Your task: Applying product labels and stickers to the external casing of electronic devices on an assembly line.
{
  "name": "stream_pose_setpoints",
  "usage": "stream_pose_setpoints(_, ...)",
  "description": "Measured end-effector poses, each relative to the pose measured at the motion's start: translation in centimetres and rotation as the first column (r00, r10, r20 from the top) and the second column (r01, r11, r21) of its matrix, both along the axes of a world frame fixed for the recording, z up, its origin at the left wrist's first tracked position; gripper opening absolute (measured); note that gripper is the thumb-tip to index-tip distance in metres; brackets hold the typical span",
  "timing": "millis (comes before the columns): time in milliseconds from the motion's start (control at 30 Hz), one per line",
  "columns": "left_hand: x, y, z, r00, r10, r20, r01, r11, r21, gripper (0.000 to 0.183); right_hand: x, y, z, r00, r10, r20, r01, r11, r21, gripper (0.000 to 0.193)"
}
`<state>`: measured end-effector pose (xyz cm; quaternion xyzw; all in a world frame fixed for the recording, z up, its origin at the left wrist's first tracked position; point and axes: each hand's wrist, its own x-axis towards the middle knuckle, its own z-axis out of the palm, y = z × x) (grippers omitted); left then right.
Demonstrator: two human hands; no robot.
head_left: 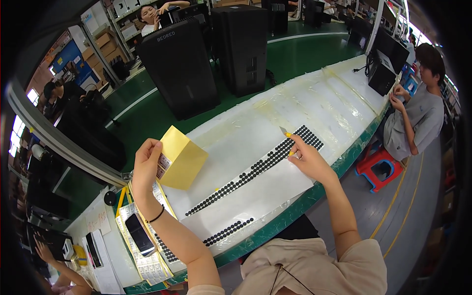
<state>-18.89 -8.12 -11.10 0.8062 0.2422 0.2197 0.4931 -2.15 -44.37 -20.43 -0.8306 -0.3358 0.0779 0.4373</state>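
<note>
My left hand (145, 162) pinches a folded yellow sheet (188, 158) by its left edge, holding it up over the worktable. A small printed label (163, 166) shows on the sheet beside my thumb. To the right, my right hand (312, 160) is closed around a yellow craft knife (288, 134), its blade pointing up and to the left. Beneath the knife lies a long sheet of round black stick-on pads (258, 166). Nearer to me is a white backing sheet (246, 200), with another row of black pads (228, 233) along its near edge.
A phone (139, 235) rests on printed label sheets (152, 268) at left. Tall black cabinets (179, 69) stand beyond the table. At right, a person in grey (415, 115) sits near a red stool (378, 168) and a black box (381, 73). Another person's hand (44, 251) shows at lower left.
</note>
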Motion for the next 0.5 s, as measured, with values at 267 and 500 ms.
stream_pose_setpoints(267,-0.8,0.8,0.1,0.996,0.042,0.081,-0.038,0.998,-0.048,0.018,0.4,0.8,-1.3,0.911,-0.169,0.376,0.110,0.979,0.172,0.034)
stream_pose_setpoints(500,-2.7,2.3,-0.1,0.958,0.141,0.249,-0.100,0.980,-0.170,0.020,0.9,0.5,-1.2,0.914,-0.286,0.286,0.173,0.916,0.362,0.010)
